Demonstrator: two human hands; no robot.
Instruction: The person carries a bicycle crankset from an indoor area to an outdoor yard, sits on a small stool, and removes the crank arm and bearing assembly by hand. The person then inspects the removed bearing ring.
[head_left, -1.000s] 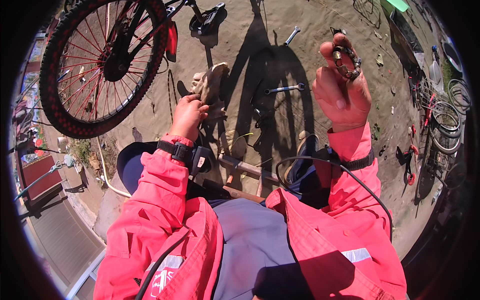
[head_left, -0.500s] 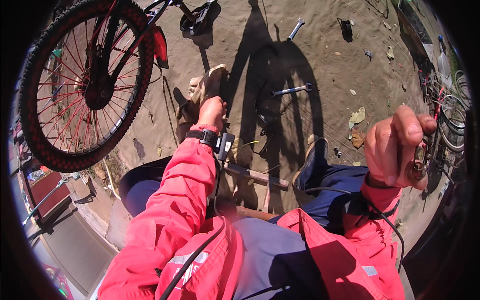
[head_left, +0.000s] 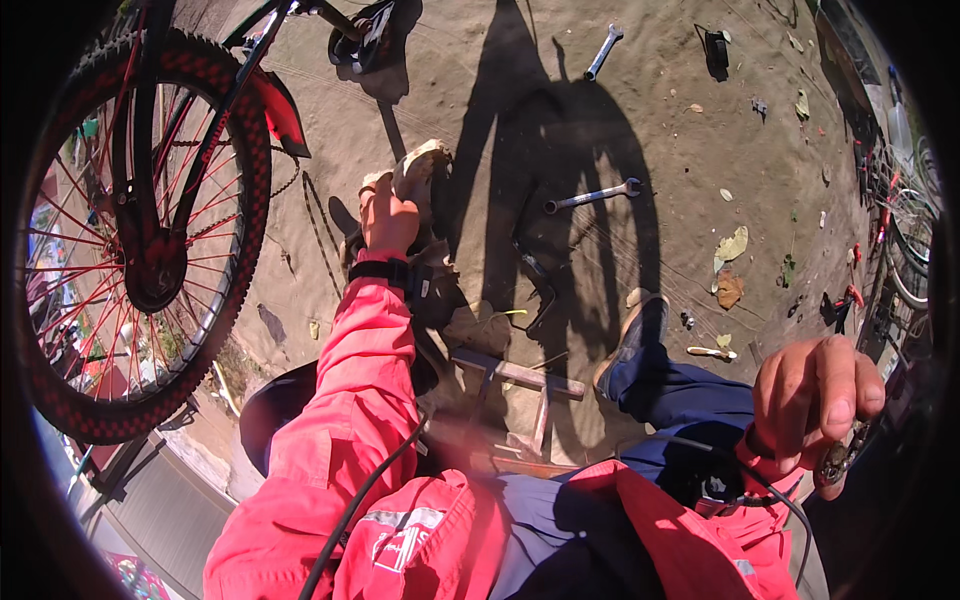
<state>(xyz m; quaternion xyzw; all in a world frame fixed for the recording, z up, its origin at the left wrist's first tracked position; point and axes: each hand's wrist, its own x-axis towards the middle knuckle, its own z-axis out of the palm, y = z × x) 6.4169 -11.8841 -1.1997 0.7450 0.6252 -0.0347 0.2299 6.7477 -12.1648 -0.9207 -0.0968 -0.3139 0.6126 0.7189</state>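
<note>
My left hand (head_left: 385, 215) reaches down and rests on my left shoe (head_left: 420, 165) on the sandy ground, fingers curled over it. My right hand (head_left: 815, 400) is low at the right, closed around a small round metal bicycle part (head_left: 835, 462) that shows below my fingers. Both arms wear bright red sleeves, and a black watch sits on my left wrist. My right shoe (head_left: 630, 335) is planted on the ground in my shadow.
A bicycle wheel with red spokes (head_left: 140, 240) stands at the left with its frame and a pedal (head_left: 362, 32) above. Two wrenches (head_left: 592, 195) (head_left: 604, 50) and a bent black bar (head_left: 530, 270) lie on the sand. A small wooden stool (head_left: 520, 380) is under me. More bicycles stand at the right.
My right hand has dropped from up in front of me down to the lower right with the metal part. My left hand stays on the shoe. The view has tilted.
</note>
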